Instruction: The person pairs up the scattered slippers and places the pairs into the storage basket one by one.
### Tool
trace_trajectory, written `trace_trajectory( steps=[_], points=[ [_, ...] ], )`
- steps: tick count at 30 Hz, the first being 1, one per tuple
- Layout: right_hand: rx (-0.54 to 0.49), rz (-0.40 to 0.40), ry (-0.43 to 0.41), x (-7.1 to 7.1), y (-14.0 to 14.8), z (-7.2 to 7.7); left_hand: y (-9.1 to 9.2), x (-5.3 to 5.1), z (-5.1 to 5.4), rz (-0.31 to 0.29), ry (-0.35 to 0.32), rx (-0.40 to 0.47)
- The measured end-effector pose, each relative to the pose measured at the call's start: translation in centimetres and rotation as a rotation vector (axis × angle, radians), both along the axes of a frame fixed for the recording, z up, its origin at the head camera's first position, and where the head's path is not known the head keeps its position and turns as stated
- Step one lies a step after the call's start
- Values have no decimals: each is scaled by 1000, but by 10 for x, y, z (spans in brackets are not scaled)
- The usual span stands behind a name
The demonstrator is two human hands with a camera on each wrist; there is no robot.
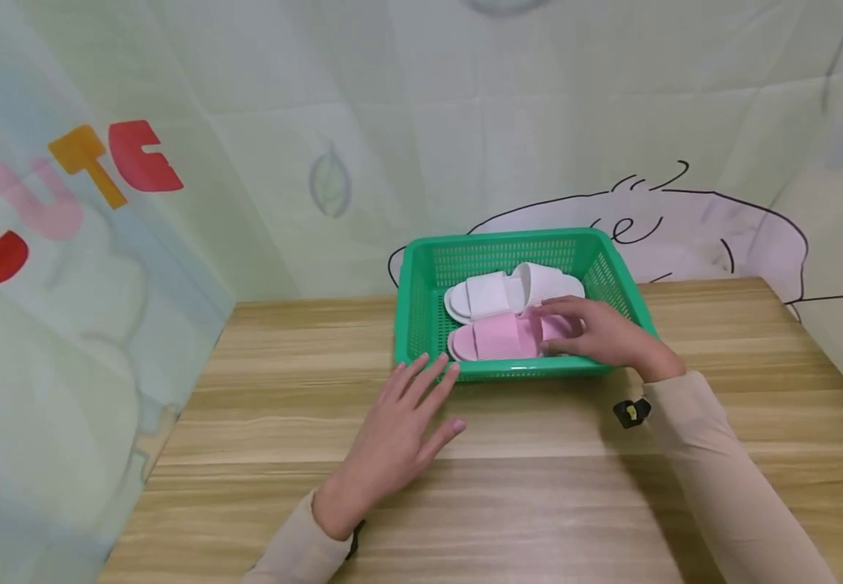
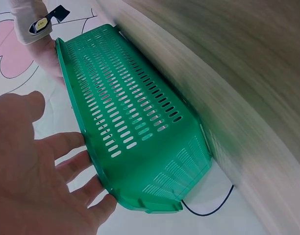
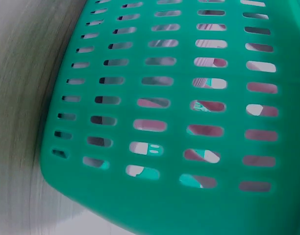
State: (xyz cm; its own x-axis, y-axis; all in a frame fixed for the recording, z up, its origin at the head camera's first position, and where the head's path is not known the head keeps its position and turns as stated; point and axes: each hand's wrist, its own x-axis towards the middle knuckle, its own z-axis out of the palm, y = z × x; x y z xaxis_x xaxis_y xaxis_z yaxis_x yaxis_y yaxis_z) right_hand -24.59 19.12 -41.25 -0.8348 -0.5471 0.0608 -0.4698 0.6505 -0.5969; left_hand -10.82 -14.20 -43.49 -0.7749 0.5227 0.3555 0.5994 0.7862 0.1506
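A green plastic basket stands on the wooden table with slippers in it. Two white slippers lie along its far side, and a pair of pink slippers lies nearer the front rim. Reaching over the basket's right end, my right hand has thumb and fingers around the right-hand pink slipper, hiding part of it. My left hand, fingers spread and fairly straight, is at the front left corner; in the left wrist view its fingertips are at the basket's rim. The right wrist view shows only the perforated basket wall, not the hand.
The wooden table extends around the basket to left, right and front. Behind it hangs a printed cloth with coloured letters and line drawings, close to the table's back edge.
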Motion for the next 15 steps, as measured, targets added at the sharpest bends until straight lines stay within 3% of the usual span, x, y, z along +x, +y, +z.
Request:
trace_trajectory(
  steps=[15],
  points=[
    [42,-41,-46,-3,0,-2,2,-2,-2,-9,14,18]
  ],
)
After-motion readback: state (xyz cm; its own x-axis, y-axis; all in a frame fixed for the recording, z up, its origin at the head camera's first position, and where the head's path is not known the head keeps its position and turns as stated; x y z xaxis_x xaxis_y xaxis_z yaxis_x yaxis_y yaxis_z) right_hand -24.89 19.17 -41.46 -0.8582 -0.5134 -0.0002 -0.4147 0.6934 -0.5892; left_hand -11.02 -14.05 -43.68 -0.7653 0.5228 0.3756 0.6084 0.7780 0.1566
